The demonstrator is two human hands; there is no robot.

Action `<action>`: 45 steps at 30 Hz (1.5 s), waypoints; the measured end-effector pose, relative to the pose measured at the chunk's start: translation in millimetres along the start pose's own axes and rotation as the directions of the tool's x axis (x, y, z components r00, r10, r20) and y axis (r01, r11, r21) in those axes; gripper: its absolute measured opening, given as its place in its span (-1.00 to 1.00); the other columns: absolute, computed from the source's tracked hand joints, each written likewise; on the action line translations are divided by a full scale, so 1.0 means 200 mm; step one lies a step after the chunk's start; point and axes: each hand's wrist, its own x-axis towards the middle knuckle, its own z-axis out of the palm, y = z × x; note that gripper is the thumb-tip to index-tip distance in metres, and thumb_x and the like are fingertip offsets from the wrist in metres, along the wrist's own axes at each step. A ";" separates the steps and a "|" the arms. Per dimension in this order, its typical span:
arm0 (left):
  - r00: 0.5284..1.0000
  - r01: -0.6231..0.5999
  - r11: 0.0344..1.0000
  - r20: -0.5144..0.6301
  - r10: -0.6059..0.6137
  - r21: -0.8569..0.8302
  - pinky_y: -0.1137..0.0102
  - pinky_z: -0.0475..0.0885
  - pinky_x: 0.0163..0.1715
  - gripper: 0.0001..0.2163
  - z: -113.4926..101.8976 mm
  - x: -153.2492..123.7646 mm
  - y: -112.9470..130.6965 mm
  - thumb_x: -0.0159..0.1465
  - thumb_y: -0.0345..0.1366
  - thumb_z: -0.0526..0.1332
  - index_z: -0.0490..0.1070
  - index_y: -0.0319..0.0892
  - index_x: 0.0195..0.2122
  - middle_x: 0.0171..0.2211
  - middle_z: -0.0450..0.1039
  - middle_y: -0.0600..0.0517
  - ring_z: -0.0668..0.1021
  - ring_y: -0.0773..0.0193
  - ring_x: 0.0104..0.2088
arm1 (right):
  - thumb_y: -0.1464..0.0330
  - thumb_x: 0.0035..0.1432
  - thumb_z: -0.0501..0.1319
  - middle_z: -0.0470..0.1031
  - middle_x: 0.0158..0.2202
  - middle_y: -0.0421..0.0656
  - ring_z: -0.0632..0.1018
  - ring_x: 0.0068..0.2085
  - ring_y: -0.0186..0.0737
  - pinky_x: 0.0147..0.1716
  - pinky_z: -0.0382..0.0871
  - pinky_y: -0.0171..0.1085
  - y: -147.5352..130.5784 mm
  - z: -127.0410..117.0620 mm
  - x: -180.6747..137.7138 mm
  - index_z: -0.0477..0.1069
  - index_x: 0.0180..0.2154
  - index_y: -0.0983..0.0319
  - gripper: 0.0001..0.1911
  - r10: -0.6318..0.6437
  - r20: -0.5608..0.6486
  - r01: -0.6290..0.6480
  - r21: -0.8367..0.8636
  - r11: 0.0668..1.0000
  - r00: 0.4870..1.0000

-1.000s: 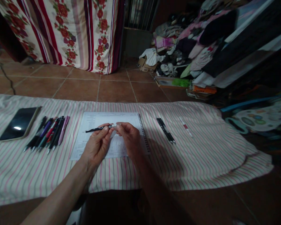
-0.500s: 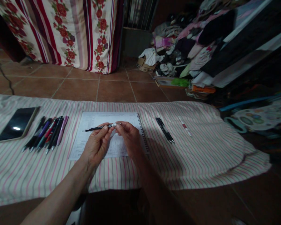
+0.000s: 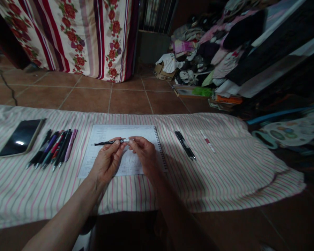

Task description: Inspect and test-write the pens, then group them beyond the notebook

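A black pen (image 3: 103, 143) lies level between my two hands, above an open spiral notebook (image 3: 99, 130) with writing on its page. The fingers of my left hand (image 3: 108, 157) pinch the pen's middle, its black end sticking out to the left. At the silver-white end, my right hand (image 3: 143, 151) closes thumb and fingers on the tip. My fingertips partly hide that end. To the right of the notebook rest black pens (image 3: 185, 145) side by side, and beyond them a white pen with a red band (image 3: 207, 141).
Several pens (image 3: 52, 148) in mixed colours are lined up on the left, beside a dark phone (image 3: 21, 137). A striped cloth (image 3: 225, 181) covers the table. Past it are a tiled floor (image 3: 89, 97), a flowered curtain (image 3: 89, 38) and a heap of clothes (image 3: 209, 48).
The pen's silver-white end sits a little differently between my fingertips, and the pen lies slightly more level. Both hands keep nearly the same place. The whole view has shifted slightly.
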 end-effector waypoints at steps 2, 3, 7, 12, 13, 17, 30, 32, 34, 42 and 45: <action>1.000 -0.001 1.000 -0.003 0.001 0.004 0.60 0.51 -0.37 -0.76 0.00 0.00 0.01 0.19 -0.67 0.04 0.46 -0.38 -0.48 -0.48 0.50 -0.07 0.57 0.41 -0.47 | 0.28 -0.10 0.28 0.50 -0.55 -0.23 0.47 -0.51 -0.36 -0.51 0.31 -0.38 0.01 0.00 0.00 0.49 -0.37 0.23 -0.80 0.000 0.013 0.000 -0.002 1.000 1.000; 1.000 -0.001 1.000 -0.006 0.001 0.005 0.60 0.51 -0.38 -0.76 -0.01 0.00 0.01 0.19 -0.67 0.04 0.46 -0.38 -0.48 -0.48 0.50 -0.07 0.57 0.41 -0.47 | 0.28 -0.10 0.28 0.49 -0.55 -0.24 0.47 -0.51 -0.36 -0.51 0.31 -0.38 0.01 0.01 0.01 0.49 -0.37 0.23 -0.80 -0.003 0.020 0.003 -0.002 1.000 1.000; 1.000 -0.001 1.000 -0.017 0.001 0.012 0.61 0.50 -0.40 -0.76 -0.01 0.00 0.03 0.19 -0.67 0.04 0.45 -0.38 -0.49 -0.49 0.50 -0.06 0.56 0.41 -0.49 | 0.27 -0.11 0.28 0.48 -0.56 -0.25 0.46 -0.52 -0.38 -0.52 0.30 -0.38 0.03 0.02 0.01 0.49 -0.37 0.23 -0.79 -0.015 0.032 0.015 0.000 1.000 0.999; 1.000 -0.015 1.000 -0.010 0.016 0.025 0.62 0.50 -0.41 -0.77 -0.02 0.00 0.05 0.19 -0.66 0.05 0.44 -0.36 -0.48 -0.51 0.50 -0.05 0.56 0.42 -0.50 | 0.26 -0.10 0.28 0.48 -0.56 -0.23 0.46 -0.52 -0.36 -0.53 0.31 -0.38 0.03 0.03 0.01 0.49 -0.37 0.23 -0.78 -0.017 0.042 0.019 -0.027 0.999 0.999; 1.000 -0.014 0.999 0.001 0.014 0.031 0.61 0.50 -0.42 -0.79 -0.02 0.00 0.05 0.18 -0.66 0.07 0.45 -0.36 -0.47 -0.51 0.51 -0.05 0.56 0.41 -0.51 | 0.25 -0.10 0.28 0.48 -0.56 -0.23 0.46 -0.52 -0.36 -0.54 0.31 -0.38 0.03 0.03 0.01 0.49 -0.37 0.23 -0.78 -0.021 0.044 0.022 -0.033 0.999 0.999; 0.998 -0.006 0.998 0.061 0.002 0.067 0.60 0.49 -0.51 -0.85 -0.04 0.01 0.06 0.15 -0.62 0.14 0.46 -0.32 -0.43 -0.52 0.50 -0.01 0.54 0.41 -0.56 | 0.24 -0.08 0.26 0.47 -0.56 -0.24 0.45 -0.53 -0.37 -0.56 0.32 -0.39 0.04 0.04 0.02 0.48 -0.35 0.23 -0.76 -0.052 0.046 0.054 -0.037 0.998 0.998; 0.997 0.022 0.996 0.069 -0.028 0.084 0.62 0.45 -0.60 -0.84 -0.01 0.01 0.07 0.15 -0.63 0.13 0.45 -0.32 -0.41 -0.55 0.48 0.03 0.54 0.42 -0.57 | 0.30 0.00 0.22 0.49 -0.51 -0.25 0.49 -0.48 -0.35 -0.44 0.37 -0.36 0.04 0.00 0.01 0.46 -0.31 0.19 -0.83 -0.177 0.088 0.186 -0.097 0.978 0.980; 0.998 0.036 0.997 0.054 -0.040 0.075 0.62 0.46 -0.58 -0.84 0.00 0.01 0.06 0.15 -0.64 0.12 0.45 -0.31 -0.41 -0.55 0.48 0.03 0.56 0.40 -0.54 | 0.30 0.00 0.22 0.51 -0.48 -0.24 0.50 -0.46 -0.34 -0.43 0.38 -0.36 0.04 0.00 0.01 0.47 -0.31 0.19 -0.83 -0.189 0.078 0.196 -0.102 0.975 0.979; 0.997 0.055 0.996 0.041 -0.058 0.069 0.62 0.47 -0.57 -0.83 0.00 0.00 0.06 0.16 -0.64 0.12 0.45 -0.31 -0.39 -0.53 0.49 0.01 0.57 0.39 -0.52 | 0.29 -0.01 0.22 0.53 -0.45 -0.22 0.51 -0.45 -0.33 -0.42 0.39 -0.35 0.04 0.00 0.01 0.47 -0.31 0.18 -0.83 -0.191 0.073 0.197 -0.089 0.976 0.979; 0.996 0.061 0.997 0.058 -0.064 0.049 0.61 0.48 -0.54 -0.79 0.04 0.01 0.04 0.14 -0.67 0.10 0.45 -0.31 -0.34 -0.41 0.53 -0.04 0.57 0.39 -0.49 | 0.28 -0.03 0.24 0.53 -0.47 -0.23 0.51 -0.46 -0.33 -0.44 0.39 -0.35 0.03 -0.01 0.02 0.46 -0.32 0.19 -0.81 -0.157 0.028 0.158 -0.034 0.987 0.987; 0.996 0.059 0.997 0.070 -0.062 0.045 0.59 0.49 -0.52 -0.79 0.04 0.02 0.02 0.12 -0.68 0.11 0.45 -0.31 -0.34 -0.38 0.54 -0.06 0.58 0.38 -0.49 | 0.28 -0.04 0.25 0.52 -0.47 -0.24 0.50 -0.46 -0.34 -0.45 0.37 -0.36 0.02 -0.02 0.02 0.46 -0.33 0.19 -0.82 -0.130 -0.004 0.130 0.005 0.991 0.991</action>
